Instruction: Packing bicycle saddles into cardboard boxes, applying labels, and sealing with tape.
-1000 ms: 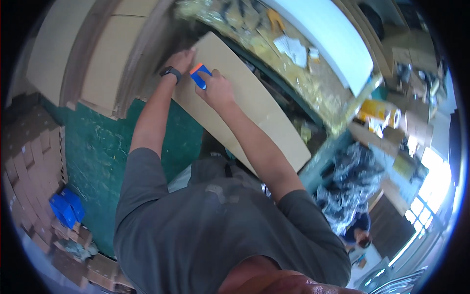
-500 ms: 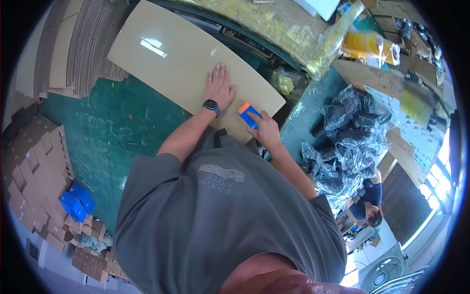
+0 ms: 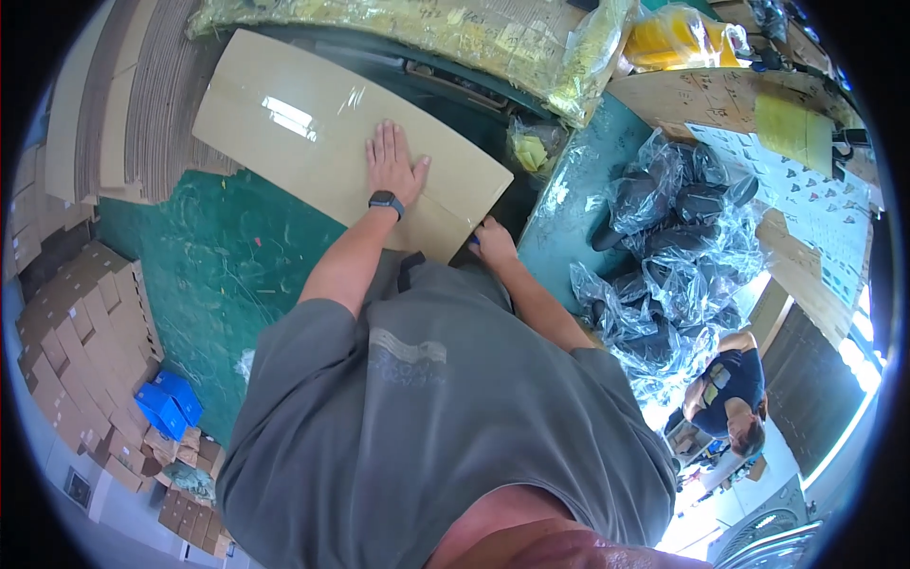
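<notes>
Nearest, on the carton's near side, is the person's grey shirt (image 3: 427,436), its pale chest print (image 3: 408,351) too worn and blurred to read. The left hand (image 3: 391,173), a dark watch (image 3: 387,200) at its wrist, lies flat on the top of the brown carton (image 3: 313,156), fingers extended, gripping nothing. The right hand (image 3: 497,243), at the carton's near right corner, is curled on a blue object (image 3: 475,242); only a sliver shows, the rest hidden by fingers and cardboard. Left of the carton, flattened cardboard (image 3: 166,100) is stacked, cut off by the dark rim. Right of it, creased clear plastic obscures black items (image 3: 654,199). Past its far edge runs a yellow-taped bench edge (image 3: 474,33) with dark handwritten marks. Farther right of it, a white sheet (image 3: 796,175) carries rows of tiny figures, their captions illegible, and a co-worker (image 3: 725,389) is partly hidden behind the plastic.
</notes>
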`<action>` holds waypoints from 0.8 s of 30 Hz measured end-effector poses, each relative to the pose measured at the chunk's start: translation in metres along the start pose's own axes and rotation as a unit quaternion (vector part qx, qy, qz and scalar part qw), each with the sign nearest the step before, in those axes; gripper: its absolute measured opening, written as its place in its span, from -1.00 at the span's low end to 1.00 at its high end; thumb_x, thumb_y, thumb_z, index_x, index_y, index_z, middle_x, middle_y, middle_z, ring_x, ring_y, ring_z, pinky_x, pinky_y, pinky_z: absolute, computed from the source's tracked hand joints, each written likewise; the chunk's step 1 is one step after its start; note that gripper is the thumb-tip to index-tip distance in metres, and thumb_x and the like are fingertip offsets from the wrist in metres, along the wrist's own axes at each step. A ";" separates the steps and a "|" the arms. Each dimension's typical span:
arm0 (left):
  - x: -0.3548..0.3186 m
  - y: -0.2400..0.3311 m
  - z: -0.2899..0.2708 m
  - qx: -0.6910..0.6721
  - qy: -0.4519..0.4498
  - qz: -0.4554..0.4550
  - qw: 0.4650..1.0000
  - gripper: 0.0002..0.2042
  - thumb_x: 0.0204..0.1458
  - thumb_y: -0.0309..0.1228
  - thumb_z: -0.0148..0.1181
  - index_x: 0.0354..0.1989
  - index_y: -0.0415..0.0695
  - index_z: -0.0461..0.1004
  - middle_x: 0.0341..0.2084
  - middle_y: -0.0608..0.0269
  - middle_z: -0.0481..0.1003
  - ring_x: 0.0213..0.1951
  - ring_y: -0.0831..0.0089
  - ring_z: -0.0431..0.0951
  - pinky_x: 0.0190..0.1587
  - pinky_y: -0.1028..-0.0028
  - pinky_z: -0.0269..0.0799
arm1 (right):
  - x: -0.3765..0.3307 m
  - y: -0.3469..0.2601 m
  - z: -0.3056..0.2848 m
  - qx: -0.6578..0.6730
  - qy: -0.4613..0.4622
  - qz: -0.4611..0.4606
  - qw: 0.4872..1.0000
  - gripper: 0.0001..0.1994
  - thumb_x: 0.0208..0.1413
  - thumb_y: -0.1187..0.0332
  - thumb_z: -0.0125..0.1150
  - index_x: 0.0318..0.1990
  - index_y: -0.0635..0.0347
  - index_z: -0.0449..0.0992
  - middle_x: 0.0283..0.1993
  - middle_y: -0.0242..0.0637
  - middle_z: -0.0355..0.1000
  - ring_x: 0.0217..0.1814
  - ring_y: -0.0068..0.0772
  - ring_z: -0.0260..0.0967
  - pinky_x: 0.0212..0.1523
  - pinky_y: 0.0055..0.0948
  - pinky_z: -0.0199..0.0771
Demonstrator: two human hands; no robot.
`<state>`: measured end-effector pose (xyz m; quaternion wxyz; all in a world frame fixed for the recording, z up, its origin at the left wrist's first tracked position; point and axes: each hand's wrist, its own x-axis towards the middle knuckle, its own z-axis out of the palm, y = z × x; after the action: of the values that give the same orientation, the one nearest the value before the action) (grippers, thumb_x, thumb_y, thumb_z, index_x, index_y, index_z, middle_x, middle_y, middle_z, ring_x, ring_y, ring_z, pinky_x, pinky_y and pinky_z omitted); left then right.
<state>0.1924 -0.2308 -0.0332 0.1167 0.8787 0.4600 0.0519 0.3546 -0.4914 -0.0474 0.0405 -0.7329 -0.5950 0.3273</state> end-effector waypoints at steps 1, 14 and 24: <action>-0.007 -0.006 0.002 -0.001 -0.007 -0.013 1.000 -0.11 0.26 0.09 0.08 0.56 -0.34 0.01 0.58 -0.14 -0.01 0.61 -0.01 -0.14 0.60 -0.07 -0.30 | 0.000 -0.003 -0.004 0.002 0.004 -0.005 1.000 -0.62 0.01 0.19 0.51 -0.06 0.18 0.67 0.07 0.03 0.48 0.01 0.08 0.55 0.05 -0.04 0.61; -0.007 -0.035 -0.012 -0.127 -0.072 0.028 0.989 -0.13 0.26 0.03 0.09 0.56 -0.34 0.00 0.60 -0.15 -0.08 0.62 -0.01 -0.17 0.61 -0.03 -0.34 | 0.236 0.019 -0.260 -0.246 0.313 0.122 0.909 -0.44 0.20 0.53 0.08 0.41 0.18 0.37 0.40 -0.04 0.33 0.48 0.04 0.22 0.51 0.14 0.09; 0.332 -0.193 -0.081 -0.243 0.209 -0.019 0.947 -0.74 0.19 -0.16 0.31 -0.21 -0.12 0.60 -0.31 0.03 0.58 -0.15 -0.03 0.57 -0.11 0.02 0.49 | 0.062 -0.201 -0.170 0.061 0.146 0.113 0.981 -0.42 0.06 0.45 0.42 0.28 0.27 0.43 0.30 0.17 0.37 0.40 0.30 0.26 0.44 0.10 0.25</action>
<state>0.2116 0.1603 -0.0087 0.2288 0.7845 0.4640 0.3419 0.2787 -0.3218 0.1492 0.1338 -0.8315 -0.4750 0.2551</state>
